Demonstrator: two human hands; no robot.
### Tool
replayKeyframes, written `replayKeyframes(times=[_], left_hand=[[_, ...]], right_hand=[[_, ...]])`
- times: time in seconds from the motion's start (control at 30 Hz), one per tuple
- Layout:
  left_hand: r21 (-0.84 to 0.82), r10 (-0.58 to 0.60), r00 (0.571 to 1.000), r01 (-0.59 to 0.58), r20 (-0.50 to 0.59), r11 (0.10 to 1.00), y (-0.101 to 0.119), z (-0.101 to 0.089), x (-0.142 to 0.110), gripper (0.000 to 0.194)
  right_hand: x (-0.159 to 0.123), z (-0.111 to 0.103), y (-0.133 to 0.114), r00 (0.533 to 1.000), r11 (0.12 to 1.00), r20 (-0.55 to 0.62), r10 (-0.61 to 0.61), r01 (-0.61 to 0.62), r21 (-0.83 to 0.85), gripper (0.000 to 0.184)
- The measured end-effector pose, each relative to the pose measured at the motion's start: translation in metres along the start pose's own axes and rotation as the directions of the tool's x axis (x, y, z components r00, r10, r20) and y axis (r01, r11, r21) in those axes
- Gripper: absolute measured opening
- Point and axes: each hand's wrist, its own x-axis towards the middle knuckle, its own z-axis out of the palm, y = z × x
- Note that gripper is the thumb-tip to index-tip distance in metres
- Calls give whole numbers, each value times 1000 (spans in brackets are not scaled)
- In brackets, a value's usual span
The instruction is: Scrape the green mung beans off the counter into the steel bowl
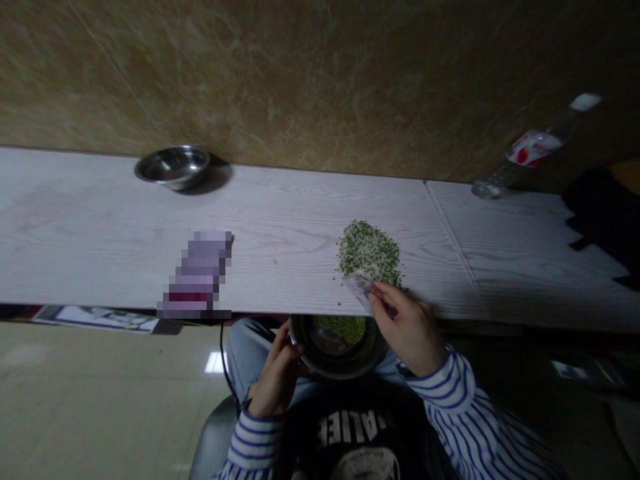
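Small green beans lie spread in a patch on the white wood-grain table. My right hand pinches a clear plastic piece, its thin end at the near side of the patch; its exact kind I cannot make out. Below the table's front edge, my left hand grips the left rim of a metal bowl over my lap. More green beans rest inside that bowl. A few loose beans sit between the patch and the edge.
A second metal bowl stands at the back left by the wall. A blurred-out flat rectangular item lies near the front edge. At the back right stands a clear plastic bottle, beside a dark object.
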Motion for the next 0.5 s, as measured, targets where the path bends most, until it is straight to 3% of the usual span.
replayKeyframes(times=[0.2, 0.5], left_hand=[[6, 5, 1000, -5, -5, 1000, 1, 0, 0, 46], [8, 3, 1000, -2, -26, 1000, -1, -1, 0, 49]], right_hand=[[4, -2, 9, 998, 998, -16, 58, -58, 4, 23], [9, -1, 4, 1000, 1000, 0, 19, -19, 12, 23]])
